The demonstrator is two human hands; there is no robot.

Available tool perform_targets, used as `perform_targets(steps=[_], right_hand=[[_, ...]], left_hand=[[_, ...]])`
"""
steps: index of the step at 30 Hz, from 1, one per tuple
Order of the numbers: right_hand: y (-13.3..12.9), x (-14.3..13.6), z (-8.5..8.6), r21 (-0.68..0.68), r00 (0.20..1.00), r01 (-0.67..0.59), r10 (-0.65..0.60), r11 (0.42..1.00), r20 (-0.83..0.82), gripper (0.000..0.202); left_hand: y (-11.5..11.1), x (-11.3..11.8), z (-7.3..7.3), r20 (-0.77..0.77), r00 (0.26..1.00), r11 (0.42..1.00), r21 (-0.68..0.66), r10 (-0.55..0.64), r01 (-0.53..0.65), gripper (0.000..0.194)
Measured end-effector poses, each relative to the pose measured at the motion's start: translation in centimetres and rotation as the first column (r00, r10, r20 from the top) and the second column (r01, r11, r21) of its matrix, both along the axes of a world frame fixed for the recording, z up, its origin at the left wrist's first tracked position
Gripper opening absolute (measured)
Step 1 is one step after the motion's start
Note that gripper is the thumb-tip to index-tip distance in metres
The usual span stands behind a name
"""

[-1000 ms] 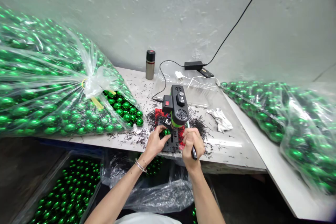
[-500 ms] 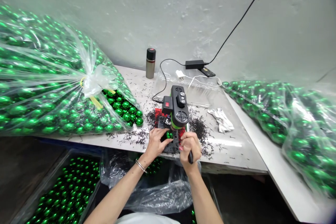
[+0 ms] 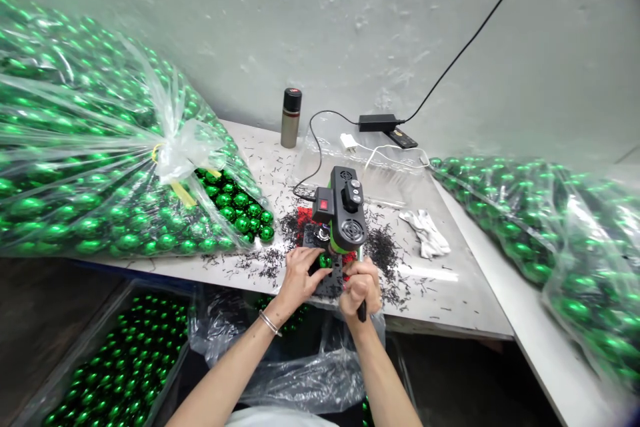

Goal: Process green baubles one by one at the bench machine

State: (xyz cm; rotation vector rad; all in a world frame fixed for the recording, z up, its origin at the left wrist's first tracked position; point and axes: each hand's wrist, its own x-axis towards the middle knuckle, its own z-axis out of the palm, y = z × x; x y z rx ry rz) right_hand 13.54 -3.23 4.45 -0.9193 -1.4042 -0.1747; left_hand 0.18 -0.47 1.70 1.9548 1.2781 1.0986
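Head camera, and here's the green ball (image 3: 325,261), tucked between the left hand (image 3: 300,273) and the right hand (image 3: 361,285), right under the near end of the black machine (image 3: 347,210). That left hand is part-open, thumb and fingertips pinching the ball! The right hand's curled tight, a proper fist around the black handle (image 3: 362,311), its end poking out below. Black bits (image 3: 383,250) litter the counter (image 3: 440,303) around both, and a crumpled white glove (image 3: 427,235) rests beyond the right hand, off to its right.
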Motion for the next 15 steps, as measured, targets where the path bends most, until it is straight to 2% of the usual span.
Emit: perform_targets(steps=[5, 10, 13, 15], right_hand=[[0.1, 0.0, 0.3, -0.003, 1.0, -0.018, 0.018, 1.0, 0.023, 0.034], [0.3, 0.1, 1.1, 0.023, 0.991, -0.049, 0.046, 0.999, 0.13, 0.032], [0.1, 0.1, 2.5, 0.018, 0.986, -0.059, 0.055, 0.998, 0.158, 0.032], [-0.2, 0.0, 4.1, -0.004, 0.991, -0.05, 0.05, 0.999, 0.123, 0.033]], left_hand=[[0.1, 0.1, 0.1, 0.0, 1.0, 1.0, 0.005, -0.007, 0.007, 0.03], [0.2, 0.0, 0.0, -0.013, 1.0, 1.0, 0.007, -0.008, 0.008, 0.03], [0.6, 0.2, 0.0, -0.013, 1.0, 1.0, 0.014, -0.007, 0.008, 0.031], [0.8, 0.4, 0.0, -0.005, 1.0, 1.0, 0.018, 0.011, -0.011, 0.031]])
